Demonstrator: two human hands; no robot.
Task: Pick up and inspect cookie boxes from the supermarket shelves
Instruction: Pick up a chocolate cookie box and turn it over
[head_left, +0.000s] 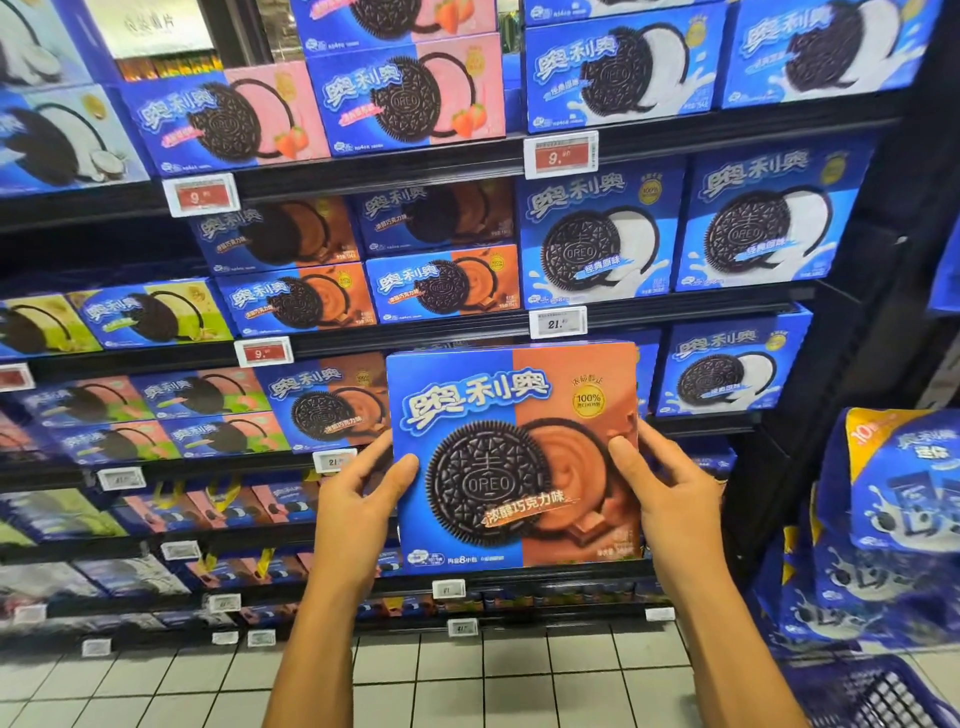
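Holding the cookie box upright before the shelf, left hand and right hand each kept a curled grip on opposite side edges, equally near.

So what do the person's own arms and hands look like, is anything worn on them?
Both are bare: no gloves, sleeves, watch or rings show on the left hand or right hand. The forearms are uncovered down to the frame's bottom edge, and the fingernails are short.

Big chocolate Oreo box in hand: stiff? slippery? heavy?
The chocolate Oreo box probably stays stiff: its flat faces show no bowing. Glossy print may be slippery, so the left hand and right hand clamp opposite edges. Likely light for its size.
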